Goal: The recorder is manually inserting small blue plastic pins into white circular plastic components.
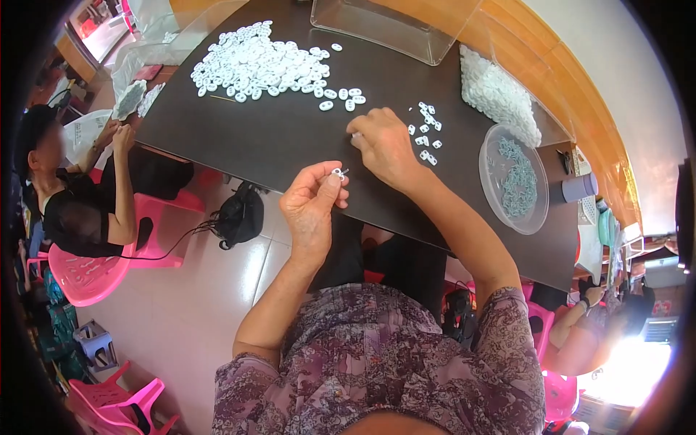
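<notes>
Near the table's front edge, my left hand point(313, 197) pinches a small white plastic piece point(338, 174) between thumb and fingers; a thin greyish bit sticks out of it. My right hand point(386, 143) is farther forward over the table, fingers curled down and closed on a small white piece point(356, 136), mostly hidden by the fingertips. Just beyond it lie several loose white oval pieces with two holes point(343, 94), at the edge of a large heap of the same ovals point(254, 61). Several small white parts point(425, 128) are scattered to the right of my right hand.
A round clear tub point(484, 190) of grey-blue small parts stands at the right. Behind it, a clear bin holds white pieces point(493, 87); another clear bin point(377, 32) is at the back. Other people sit left point(87, 188) and right point(583, 326), with pink stools point(90, 272) around.
</notes>
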